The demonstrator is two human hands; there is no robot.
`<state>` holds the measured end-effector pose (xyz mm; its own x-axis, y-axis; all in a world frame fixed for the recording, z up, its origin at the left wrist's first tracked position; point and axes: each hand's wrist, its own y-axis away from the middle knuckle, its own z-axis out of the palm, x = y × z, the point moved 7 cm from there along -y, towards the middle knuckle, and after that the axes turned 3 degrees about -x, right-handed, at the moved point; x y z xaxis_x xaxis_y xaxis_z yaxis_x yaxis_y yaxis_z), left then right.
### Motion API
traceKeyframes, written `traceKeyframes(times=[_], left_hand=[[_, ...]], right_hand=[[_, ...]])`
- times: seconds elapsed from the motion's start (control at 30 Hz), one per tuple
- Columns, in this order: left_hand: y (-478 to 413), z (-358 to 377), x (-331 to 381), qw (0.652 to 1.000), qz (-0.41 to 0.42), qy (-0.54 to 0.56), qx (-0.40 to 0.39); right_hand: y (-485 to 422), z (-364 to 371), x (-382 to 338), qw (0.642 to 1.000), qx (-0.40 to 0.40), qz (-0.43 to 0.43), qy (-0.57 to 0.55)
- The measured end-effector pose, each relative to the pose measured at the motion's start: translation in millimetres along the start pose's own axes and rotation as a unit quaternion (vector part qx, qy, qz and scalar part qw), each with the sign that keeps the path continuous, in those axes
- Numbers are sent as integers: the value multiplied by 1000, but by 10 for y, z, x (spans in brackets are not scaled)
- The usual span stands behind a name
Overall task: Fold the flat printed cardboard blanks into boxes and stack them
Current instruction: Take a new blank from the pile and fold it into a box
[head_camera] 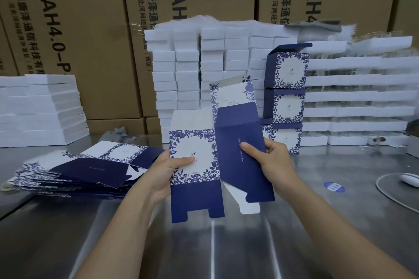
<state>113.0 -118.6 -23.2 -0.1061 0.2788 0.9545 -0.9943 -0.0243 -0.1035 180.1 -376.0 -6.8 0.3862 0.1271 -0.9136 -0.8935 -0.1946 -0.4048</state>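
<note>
I hold one blue-and-white printed cardboard blank (201,179) upright above the metal table (204,244). My left hand (167,172) grips its white floral front panel, thumb on the face. My right hand (267,158) grips the dark blue side panel, which is bent away along the crease. A pile of flat blanks (74,170) lies on the table to the left. Three folded boxes (286,97) stand stacked behind, the top one with its lid flap open.
White foam blocks stand in tall stacks behind (204,63), at the left (43,108) and in trays at the right (362,97). Brown shipping cartons (79,29) form the back wall. A white cable and device (408,180) and a blue sticker (334,187) lie on the right.
</note>
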Motion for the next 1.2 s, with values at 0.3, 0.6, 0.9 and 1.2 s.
traceKeyframes(times=[0.3, 0.6, 0.9, 1.2], left_hand=[[-56, -142, -17, 999, -11, -31, 37], [-143, -225, -56, 999, -2, -40, 37], [-162, -252, -40, 992, 30, -79, 91], [-115, -368, 7, 983, 61, 16, 173]], right_hand=[[24, 44, 19, 999, -5, 40, 13], [17, -60, 85, 992, 52, 90, -73], [8, -126, 136, 990, 65, 118, -39], [3, 7, 149, 991, 8, 129, 21]])
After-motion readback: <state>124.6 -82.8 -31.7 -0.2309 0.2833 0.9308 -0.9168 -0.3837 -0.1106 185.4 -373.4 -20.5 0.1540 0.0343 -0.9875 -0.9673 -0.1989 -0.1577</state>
